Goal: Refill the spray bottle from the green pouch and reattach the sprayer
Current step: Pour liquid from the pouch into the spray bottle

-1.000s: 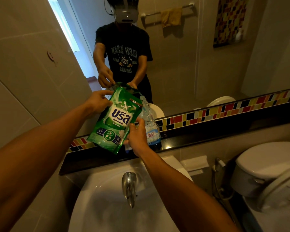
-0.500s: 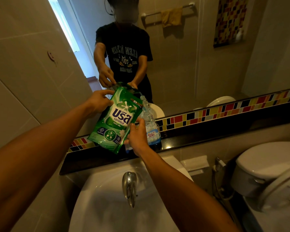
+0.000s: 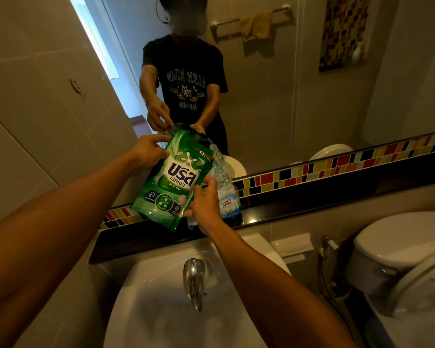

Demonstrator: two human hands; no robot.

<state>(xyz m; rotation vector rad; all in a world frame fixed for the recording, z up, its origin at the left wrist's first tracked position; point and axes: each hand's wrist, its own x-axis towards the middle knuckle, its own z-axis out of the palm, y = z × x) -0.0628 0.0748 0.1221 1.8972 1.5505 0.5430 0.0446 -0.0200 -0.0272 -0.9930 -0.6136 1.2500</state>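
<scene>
From the head camera, over a white sink, the left hand pinches the green pouch by its top corner, likely tilting it to pour. The right hand clasps its lower edge, steadying it against the spray bottle on the dark ledge.

The scene is dim and warm-toned, lit mainly by cool daylight from a bright, blown-out strip at upper left, with small glints on the tap, soft shadows in the basin, and wide-angle bending of lines toward the edges.
</scene>
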